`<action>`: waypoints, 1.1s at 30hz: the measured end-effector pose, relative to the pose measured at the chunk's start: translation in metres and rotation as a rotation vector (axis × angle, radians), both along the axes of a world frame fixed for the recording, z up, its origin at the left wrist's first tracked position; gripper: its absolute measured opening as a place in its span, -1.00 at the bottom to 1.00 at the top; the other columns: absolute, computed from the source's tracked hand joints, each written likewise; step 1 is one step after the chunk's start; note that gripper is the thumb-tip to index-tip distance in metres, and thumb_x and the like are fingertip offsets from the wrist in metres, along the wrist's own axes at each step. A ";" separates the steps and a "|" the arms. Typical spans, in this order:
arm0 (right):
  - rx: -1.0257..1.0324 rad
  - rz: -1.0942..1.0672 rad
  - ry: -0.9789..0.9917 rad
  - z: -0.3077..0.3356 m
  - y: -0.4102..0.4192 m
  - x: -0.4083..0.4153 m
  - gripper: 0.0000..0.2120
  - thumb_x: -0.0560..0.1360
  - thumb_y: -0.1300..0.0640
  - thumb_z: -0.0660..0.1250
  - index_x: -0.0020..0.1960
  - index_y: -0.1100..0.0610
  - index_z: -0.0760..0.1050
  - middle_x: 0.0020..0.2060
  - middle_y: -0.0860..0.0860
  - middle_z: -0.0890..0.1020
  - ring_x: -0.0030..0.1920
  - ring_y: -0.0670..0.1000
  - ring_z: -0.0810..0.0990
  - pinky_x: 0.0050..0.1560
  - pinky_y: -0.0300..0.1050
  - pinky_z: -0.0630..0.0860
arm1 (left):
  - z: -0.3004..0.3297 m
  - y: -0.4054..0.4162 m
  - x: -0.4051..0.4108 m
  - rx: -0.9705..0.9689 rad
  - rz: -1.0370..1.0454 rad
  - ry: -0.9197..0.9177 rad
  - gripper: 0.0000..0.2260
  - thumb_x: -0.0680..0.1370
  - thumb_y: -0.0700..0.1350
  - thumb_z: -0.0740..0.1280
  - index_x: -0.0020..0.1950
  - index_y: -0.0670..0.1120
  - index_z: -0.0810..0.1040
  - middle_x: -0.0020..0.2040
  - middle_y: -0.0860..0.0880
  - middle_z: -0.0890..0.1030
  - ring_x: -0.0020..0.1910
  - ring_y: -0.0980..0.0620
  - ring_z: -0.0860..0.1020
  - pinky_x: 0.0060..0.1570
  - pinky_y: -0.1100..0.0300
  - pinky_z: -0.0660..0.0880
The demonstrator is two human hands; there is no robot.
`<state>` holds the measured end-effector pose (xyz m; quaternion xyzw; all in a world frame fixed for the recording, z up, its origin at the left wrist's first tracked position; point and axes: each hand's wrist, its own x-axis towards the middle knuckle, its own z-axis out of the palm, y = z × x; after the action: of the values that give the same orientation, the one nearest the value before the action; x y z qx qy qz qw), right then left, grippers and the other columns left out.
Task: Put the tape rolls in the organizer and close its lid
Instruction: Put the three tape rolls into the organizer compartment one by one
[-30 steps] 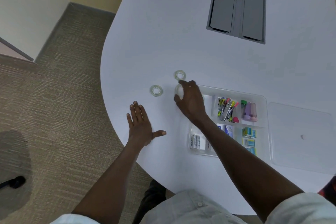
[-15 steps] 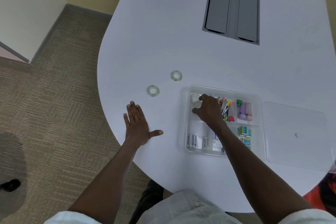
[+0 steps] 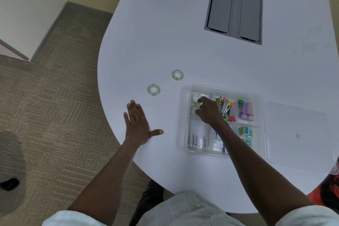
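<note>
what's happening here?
A person is loading tape rolls into a clear organizer. The right hand is in its top-left compartment, at two rolls there. Two more rolls lie on the white table. The left hand rests flat. The lid lies beside the organizer.

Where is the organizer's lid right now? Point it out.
In the head view, the clear lid lies flat on the white table, off the organizer and directly to its right, at the table's right edge.
</note>
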<state>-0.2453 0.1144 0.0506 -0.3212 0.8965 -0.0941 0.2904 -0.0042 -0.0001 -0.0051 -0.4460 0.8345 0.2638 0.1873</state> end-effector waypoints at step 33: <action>-0.189 0.758 0.339 -0.018 -0.100 0.078 -0.61 0.50 0.39 0.10 0.32 0.24 0.33 0.16 0.30 0.42 -0.03 0.26 0.47 -0.22 0.11 0.57 | -0.009 0.003 0.003 -0.118 -0.010 0.027 0.28 0.15 0.66 -0.09 0.47 -0.29 -0.37 0.50 -0.29 -0.38 0.51 -0.23 -0.36 0.48 -0.21 -0.22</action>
<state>-0.1670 0.0140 0.0326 -0.6643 0.7374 -0.0083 0.1224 -0.0012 0.0024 -0.0139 -0.4485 0.8533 0.2193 0.1505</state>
